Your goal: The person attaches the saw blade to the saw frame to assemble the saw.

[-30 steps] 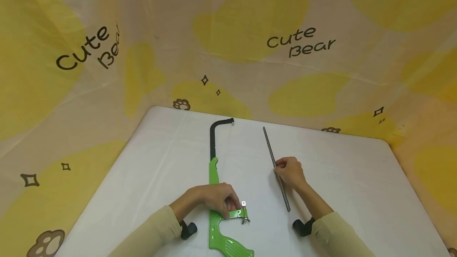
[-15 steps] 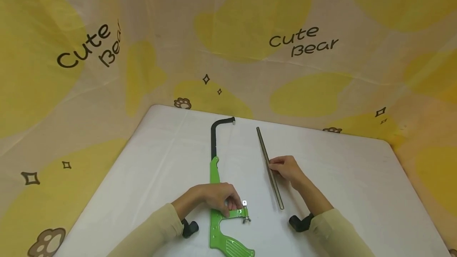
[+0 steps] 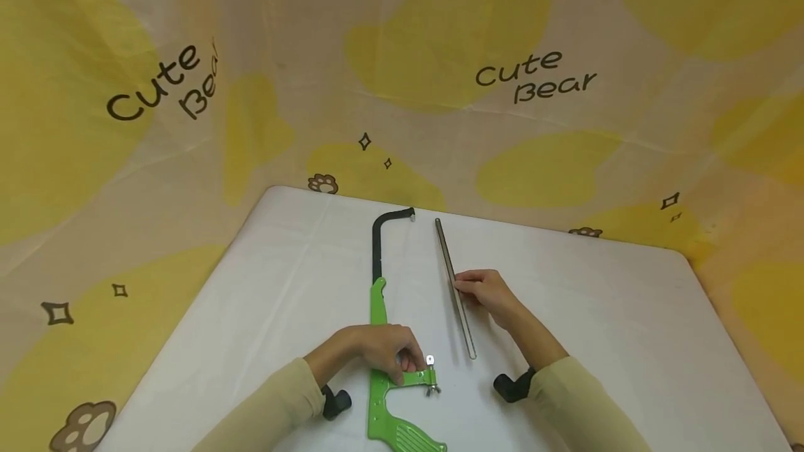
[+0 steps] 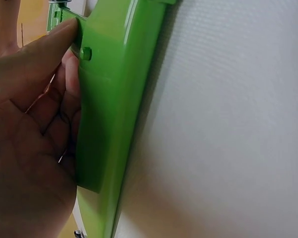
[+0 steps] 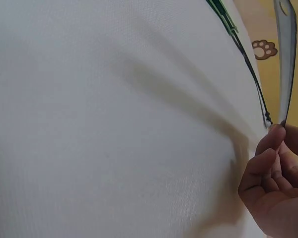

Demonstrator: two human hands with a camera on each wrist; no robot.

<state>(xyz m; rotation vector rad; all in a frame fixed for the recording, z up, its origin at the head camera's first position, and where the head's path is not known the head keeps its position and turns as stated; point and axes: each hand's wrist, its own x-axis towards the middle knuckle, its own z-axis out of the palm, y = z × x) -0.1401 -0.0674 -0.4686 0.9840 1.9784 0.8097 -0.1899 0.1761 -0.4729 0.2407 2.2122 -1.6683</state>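
A hacksaw frame (image 3: 379,312), green at the handle and black at the far bow, lies on the white table (image 3: 264,284). My left hand (image 3: 383,351) grips its green body (image 4: 107,99) near the small wing-nut bracket (image 3: 430,374). A long grey saw blade (image 3: 454,288) lies just right of the frame, roughly parallel to it. My right hand (image 3: 484,291) pinches the blade about midway; in the right wrist view the blade (image 5: 286,54) rises from the fingertips (image 5: 268,144).
The table's far edge and rounded corners meet a yellow "Cute Bear" cloth backdrop (image 3: 440,54). Black wrist-camera mounts (image 3: 510,387) sit at both sleeves. Bare white surface spreads left and right of the tools.
My right hand has carried the blade leftward, closer to the hacksaw frame. The left hand and the frame have stayed put.
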